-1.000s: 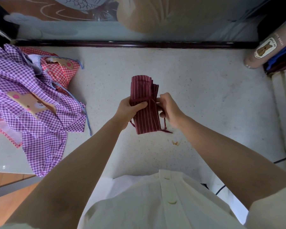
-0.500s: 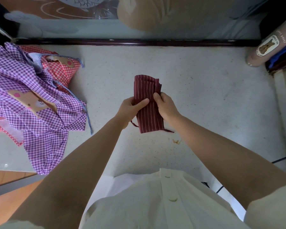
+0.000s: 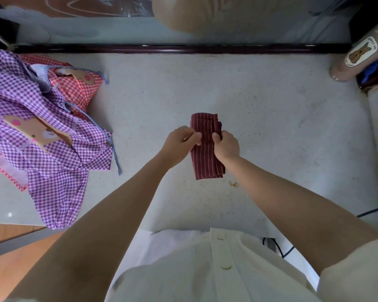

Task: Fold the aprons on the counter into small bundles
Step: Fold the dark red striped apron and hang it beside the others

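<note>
A dark red striped apron (image 3: 205,159) is folded into a narrow upright bundle at the middle of the pale counter (image 3: 271,118). Its strap runs across the bundle's middle. My left hand (image 3: 179,141) pinches the strap at the bundle's left edge. My right hand (image 3: 226,144) grips the bundle's right edge with curled fingers. At the left lies a crumpled purple checked apron (image 3: 42,136) with a bear patch. A red checked apron (image 3: 79,83) lies partly under it.
A brown bottle (image 3: 356,59) with a bear label lies at the far right corner beside a dark box. A dark wooden rail (image 3: 162,49) bounds the counter's far side. A black cable (image 3: 373,212) runs at the lower right. The counter's left edge drops to a wooden floor.
The bundle has sunk from held in the air down toward the counter. Both hands have closed in on its middle, and the loose strap end below is no longer hanging out.
</note>
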Available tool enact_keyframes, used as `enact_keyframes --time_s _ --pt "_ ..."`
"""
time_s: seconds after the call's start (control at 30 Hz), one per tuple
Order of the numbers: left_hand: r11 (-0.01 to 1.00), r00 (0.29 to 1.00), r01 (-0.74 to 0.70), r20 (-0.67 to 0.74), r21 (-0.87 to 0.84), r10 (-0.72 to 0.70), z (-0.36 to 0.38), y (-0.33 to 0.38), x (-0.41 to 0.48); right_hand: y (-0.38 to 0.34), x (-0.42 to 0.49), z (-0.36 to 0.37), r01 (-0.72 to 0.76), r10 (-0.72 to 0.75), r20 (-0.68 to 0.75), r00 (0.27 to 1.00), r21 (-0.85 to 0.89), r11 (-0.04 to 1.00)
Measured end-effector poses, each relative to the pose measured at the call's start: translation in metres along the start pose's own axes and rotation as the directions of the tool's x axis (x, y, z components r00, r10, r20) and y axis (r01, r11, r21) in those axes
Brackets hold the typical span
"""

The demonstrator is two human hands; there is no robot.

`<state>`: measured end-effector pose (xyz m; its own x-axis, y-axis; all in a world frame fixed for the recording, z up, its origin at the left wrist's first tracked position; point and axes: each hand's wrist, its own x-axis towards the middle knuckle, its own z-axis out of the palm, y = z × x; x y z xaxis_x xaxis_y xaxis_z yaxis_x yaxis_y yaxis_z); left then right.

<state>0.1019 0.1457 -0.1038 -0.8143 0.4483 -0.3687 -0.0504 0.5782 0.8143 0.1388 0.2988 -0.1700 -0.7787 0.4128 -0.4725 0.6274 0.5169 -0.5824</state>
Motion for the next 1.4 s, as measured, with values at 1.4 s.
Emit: enact_keyframes --time_s 1.4 --pt "0.992 0.997 0.068 -0.037 0.106 -0.064 0.066 -0.044 0.031 0.022 -0.004 -0.039 0.312 -0.365 0.297 0.882 0.211 0.926"
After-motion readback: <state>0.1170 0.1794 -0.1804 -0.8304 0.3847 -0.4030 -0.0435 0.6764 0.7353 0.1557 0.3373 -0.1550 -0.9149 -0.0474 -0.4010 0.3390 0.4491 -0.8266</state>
